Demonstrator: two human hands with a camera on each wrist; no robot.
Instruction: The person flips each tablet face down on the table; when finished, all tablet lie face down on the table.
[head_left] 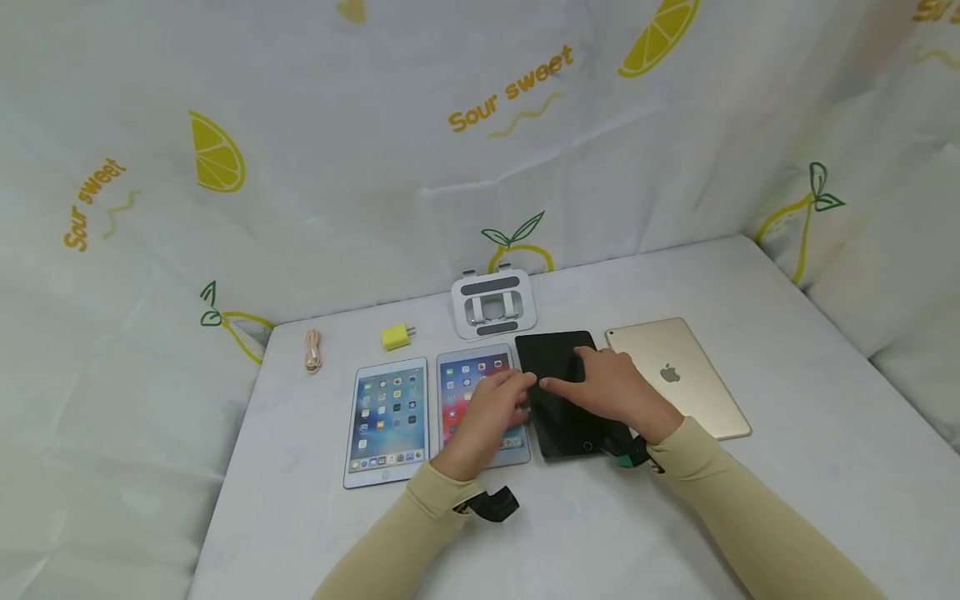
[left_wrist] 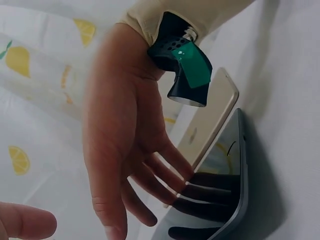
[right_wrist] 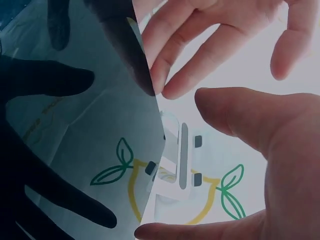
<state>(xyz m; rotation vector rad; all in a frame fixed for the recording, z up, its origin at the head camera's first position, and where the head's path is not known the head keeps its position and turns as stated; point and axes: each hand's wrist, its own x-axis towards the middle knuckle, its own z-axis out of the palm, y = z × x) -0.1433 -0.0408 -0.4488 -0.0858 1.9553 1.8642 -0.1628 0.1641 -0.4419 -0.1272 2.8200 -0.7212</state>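
Note:
A black tablet lies screen up on the table, its screen dark and reflecting the fingers. My right hand is over its right side, fingers loosely extended and fingertips close over the glass. Across from it, my left hand hangs over the right part of a white tablet with a lit home screen, its fingertips at the black tablet's left edge. In the right wrist view, the left fingers come right to the edge of the dark screen. Neither hand grips anything.
Another lit white tablet lies further left, and a gold tablet lies back up on the right. Behind stand a folded white stand and a yellow charger plug. A coiled pale cable lies at far left.

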